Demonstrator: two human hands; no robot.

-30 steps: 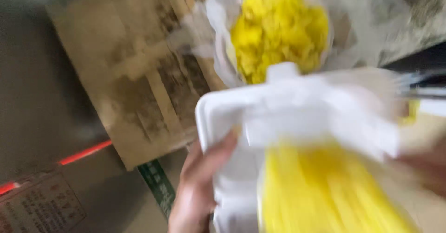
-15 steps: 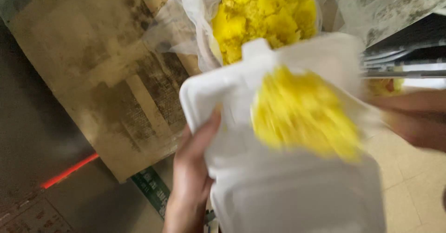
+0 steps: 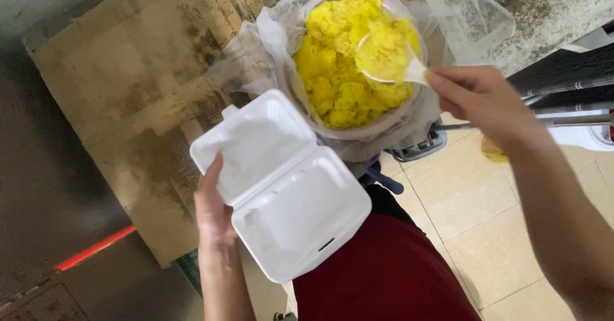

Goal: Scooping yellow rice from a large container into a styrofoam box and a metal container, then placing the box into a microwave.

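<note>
Holding the open white foam clamshell box (image 3: 281,183) from beneath and along its left edge, your left hand (image 3: 214,209) has the thumb lying up against the lid half while the rest of the fingers are hidden under it, so the hand is clamped on the box. Both halves of that box lie open and face up, the lid half toward the bowl and the deeper half toward your dark red lap (image 3: 384,263). Your right hand (image 3: 480,97) is well apart from the left, off to the right, fingers pinched shut on the handle of a clear plastic spoon (image 3: 387,59). That spoon carries a heap of yellow sticky rice and sits over the right side of the big round bowl of yellow rice (image 3: 348,65), which is lined with thin white gauzy cloth (image 3: 473,14) spilling over its rim. The bowl stands just beyond the box, its near rim almost touching the lid half. Stained brown cardboard sheet (image 3: 128,84) lies to the left under both, and pale beige floor tiles (image 3: 460,193) show at lower right
</note>
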